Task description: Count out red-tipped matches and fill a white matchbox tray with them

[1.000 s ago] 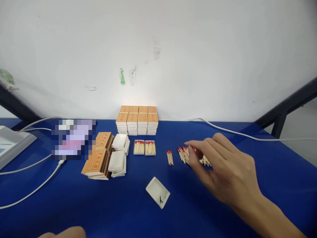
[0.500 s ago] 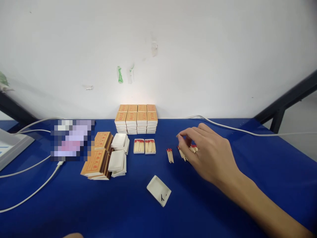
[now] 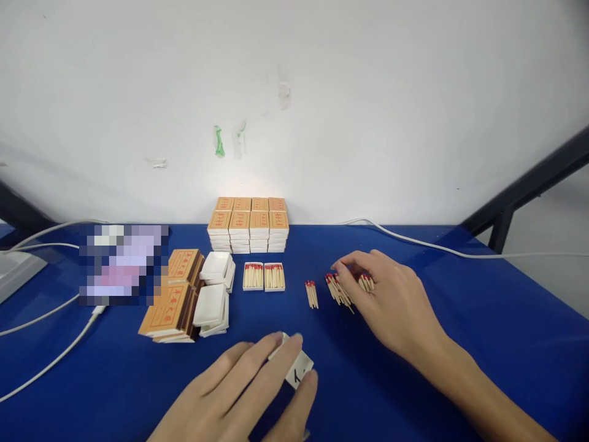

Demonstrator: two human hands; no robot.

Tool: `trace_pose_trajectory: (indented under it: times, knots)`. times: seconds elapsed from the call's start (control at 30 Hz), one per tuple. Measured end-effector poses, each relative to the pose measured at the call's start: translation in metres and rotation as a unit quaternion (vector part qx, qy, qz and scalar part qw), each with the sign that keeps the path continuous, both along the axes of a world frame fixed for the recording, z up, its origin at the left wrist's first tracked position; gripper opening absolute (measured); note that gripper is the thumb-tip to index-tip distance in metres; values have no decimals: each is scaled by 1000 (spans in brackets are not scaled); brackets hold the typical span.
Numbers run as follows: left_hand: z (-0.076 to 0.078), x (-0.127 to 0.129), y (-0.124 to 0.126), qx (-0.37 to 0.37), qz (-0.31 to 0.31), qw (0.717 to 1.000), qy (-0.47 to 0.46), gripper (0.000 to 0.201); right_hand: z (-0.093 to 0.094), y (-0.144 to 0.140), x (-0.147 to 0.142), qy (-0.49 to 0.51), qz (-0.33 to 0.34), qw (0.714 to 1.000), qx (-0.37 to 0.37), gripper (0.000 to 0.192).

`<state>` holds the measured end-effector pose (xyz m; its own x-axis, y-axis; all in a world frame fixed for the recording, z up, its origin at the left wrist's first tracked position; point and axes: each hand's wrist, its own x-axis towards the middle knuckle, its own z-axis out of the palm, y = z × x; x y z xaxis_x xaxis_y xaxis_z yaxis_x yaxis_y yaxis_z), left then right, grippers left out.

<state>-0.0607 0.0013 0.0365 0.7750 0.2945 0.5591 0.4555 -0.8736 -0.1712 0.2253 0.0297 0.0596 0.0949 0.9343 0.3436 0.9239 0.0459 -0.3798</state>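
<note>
The left hand (image 3: 248, 393) has just come in and closes its fingers on the empty white tray (image 3: 294, 367); the right hand (image 3: 391, 301) pinches loose matches (image 3: 338, 290) on the blue table (image 3: 483, 319).

My right hand (image 3: 391, 301) reaches in from five o'clock toward one o'clock, palm down, fingers curled, fingertips (image 3: 343, 268) pinched low. My left hand (image 3: 243, 393) enters from six o'clock, palm down, fingers extended and slightly spread.

Two filled trays (image 3: 264, 277) before the stacked matchboxes (image 3: 248, 224), loose matches (image 3: 340, 290) seemingly rightward.
</note>
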Motion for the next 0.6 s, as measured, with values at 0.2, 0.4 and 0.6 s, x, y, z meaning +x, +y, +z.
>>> trace_pose_trajectory:
  times: [0.2, 0.4, 0.6]
  knots:
    - [-3, -5, 4, -33, -6, 998, 44, 38, -2, -2, 5, -16, -24, 999, -14, 21]
    - [1, -6, 10, -75, -32, 997, 4, 37, -7, -6, -2, -40, -5, 999, 2, 23]
    - [-2, -10, 9, -118, -43, 992, -11, 31, -17, -13, -13, -89, 22, 995, 42, 19]
